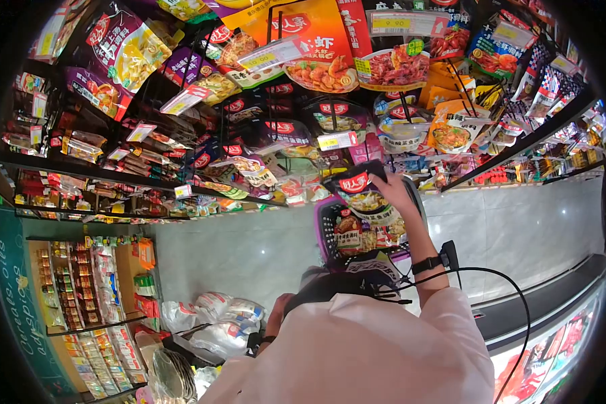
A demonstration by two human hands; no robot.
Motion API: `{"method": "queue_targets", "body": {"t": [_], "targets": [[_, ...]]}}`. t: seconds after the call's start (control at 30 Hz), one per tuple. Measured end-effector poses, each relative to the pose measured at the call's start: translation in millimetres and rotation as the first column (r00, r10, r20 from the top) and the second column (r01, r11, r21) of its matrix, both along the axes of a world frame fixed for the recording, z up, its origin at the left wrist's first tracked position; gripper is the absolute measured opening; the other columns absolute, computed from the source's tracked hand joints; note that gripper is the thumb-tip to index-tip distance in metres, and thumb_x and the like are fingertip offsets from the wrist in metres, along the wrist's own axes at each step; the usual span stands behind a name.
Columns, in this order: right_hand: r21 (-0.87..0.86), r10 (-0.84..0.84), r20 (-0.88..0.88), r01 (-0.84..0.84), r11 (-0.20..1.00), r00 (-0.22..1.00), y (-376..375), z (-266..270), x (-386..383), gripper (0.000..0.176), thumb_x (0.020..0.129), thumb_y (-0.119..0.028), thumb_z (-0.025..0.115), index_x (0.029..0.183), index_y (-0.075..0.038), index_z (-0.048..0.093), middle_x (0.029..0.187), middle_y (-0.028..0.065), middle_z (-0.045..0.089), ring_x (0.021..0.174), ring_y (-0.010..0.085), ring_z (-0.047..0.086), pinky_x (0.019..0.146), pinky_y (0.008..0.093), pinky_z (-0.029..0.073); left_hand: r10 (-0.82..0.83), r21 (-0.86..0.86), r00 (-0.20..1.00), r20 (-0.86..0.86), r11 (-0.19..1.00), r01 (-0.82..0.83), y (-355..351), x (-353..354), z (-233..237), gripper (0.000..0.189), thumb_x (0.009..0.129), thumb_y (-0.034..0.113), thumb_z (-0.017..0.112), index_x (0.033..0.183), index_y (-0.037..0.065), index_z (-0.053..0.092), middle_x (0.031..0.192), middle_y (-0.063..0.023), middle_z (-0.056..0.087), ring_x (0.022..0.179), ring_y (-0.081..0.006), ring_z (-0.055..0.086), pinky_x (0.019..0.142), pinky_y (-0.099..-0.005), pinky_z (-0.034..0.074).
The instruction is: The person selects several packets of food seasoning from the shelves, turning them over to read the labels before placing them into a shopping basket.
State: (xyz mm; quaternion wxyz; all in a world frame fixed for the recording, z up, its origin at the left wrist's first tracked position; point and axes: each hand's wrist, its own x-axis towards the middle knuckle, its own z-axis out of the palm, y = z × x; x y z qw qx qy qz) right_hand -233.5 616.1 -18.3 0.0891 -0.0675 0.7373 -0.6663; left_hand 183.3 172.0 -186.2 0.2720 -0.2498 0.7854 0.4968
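My right hand (392, 190) grips the top edge of a black seasoning packet (362, 192) with a red logo and a picture of food. The packet hangs over a basket (327, 227) with a purple rim, just below the hanging shelf packets. Inside the basket lie several other packets (349, 233). At the lower left my left hand (278, 311) is low beside my body, near white plastic bags; its fingers are too small and partly hidden to make out.
Hooks with rows of seasoning packets (394, 62) and price tags span the top. A black shelf rail (525, 151) runs at the right. White plastic bags (229, 320) sit at the lower left by a goods rack (81, 283). A lit display case (552, 343) stands lower right.
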Motion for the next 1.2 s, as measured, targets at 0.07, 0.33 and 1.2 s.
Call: {"method": "queue_targets", "body": {"t": [0.07, 0.33, 1.2], "targets": [[-0.029, 0.052, -0.022, -0.053, 0.998, 0.998, -5.2, -4.5, 25.6, 0.032, 0.088, -0.028, 0.057, 0.105, -0.002, 0.059, 0.084, 0.0117, 0.063, 0.076, 0.0172, 0.057, 0.073, 0.0306, 0.045, 0.184, 0.076, 0.971, 0.15, 0.977, -0.197, 18.4, -19.1, 36.5, 0.03, 0.084, 0.023, 0.056, 0.106, 0.003, 0.061, 0.106, -0.0131, 0.061, 0.099, -0.0262, 0.059, 0.087, -0.0331, 0.046], [-0.077, 0.131, 0.264, -0.114, 0.99, 0.956, -7.6, 36.9, 94.4, 0.031, 0.087, -0.026, 0.059, 0.105, 0.0, 0.062, 0.092, 0.0061, 0.065, 0.082, 0.0122, 0.056, 0.074, 0.0278, 0.045, 0.381, 0.257, 0.904, 0.193, 0.87, -0.421, 62.1, -112.8, 96.8, 0.031, 0.09, 0.021, 0.051, 0.114, 0.003, 0.056, 0.103, -0.0092, 0.062, 0.095, -0.0208, 0.059, 0.083, -0.0309, 0.046], [-0.55, -0.147, 0.75, 0.731, 0.404, 0.645, 30.2, 71.3, 133.5, 0.02, 0.09, -0.018, 0.053, 0.099, -0.001, 0.059, 0.091, 0.0102, 0.066, 0.076, 0.019, 0.065, 0.07, 0.0329, 0.052, -0.175, 0.31, 0.924, -0.339, 0.907, 0.285, 235.8, -263.6, 223.9, 0.027, 0.088, 0.019, 0.059, 0.109, 0.002, 0.058, 0.099, -0.0025, 0.062, 0.089, -0.009, 0.056, 0.079, -0.0245, 0.044]]}}
